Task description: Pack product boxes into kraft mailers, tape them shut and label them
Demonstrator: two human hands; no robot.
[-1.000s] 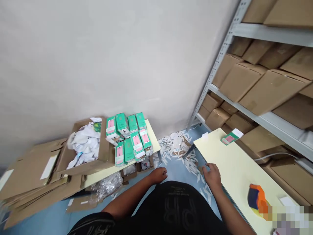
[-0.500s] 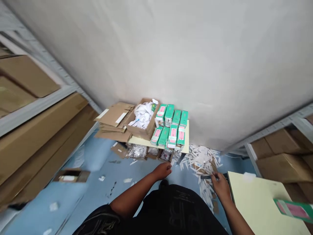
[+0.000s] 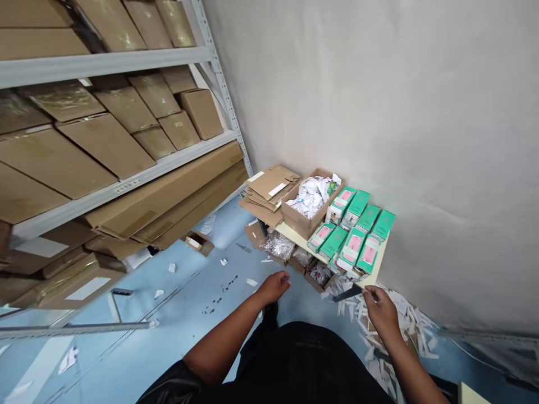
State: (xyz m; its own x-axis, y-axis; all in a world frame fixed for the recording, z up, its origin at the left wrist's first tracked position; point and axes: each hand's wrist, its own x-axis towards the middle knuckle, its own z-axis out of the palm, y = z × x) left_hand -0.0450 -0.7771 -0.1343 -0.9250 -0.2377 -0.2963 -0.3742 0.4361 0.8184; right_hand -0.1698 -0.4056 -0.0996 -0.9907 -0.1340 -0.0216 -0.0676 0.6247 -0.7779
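Observation:
My left hand (image 3: 273,287) hangs over the blue floor in front of the low table, its fingers curled in with nothing visible in them. Close to the table's front right corner is my right hand (image 3: 382,312), fingers bent toward the thumb, and no object shows in it. Whether it touches the table, I cannot tell. On the cream table (image 3: 381,262) stand several green boxes with pink panels (image 3: 352,246) in two rows. Left of them is an open carton (image 3: 304,224) full of crumpled white material, then a stack of flattened cardboard (image 3: 269,188).
A metal rack (image 3: 185,154) loaded with brown cartons fills the left side. White paper strips (image 3: 404,314) litter the floor at right. Under the table are a clear plastic bundle (image 3: 278,246) and open boxes. A small open carton (image 3: 202,245) lies by the rack.
My view has turned left, so the table and boxes sit further right and the left rack shows more. The second table at right has mostly left the view. Both hands remain curled.

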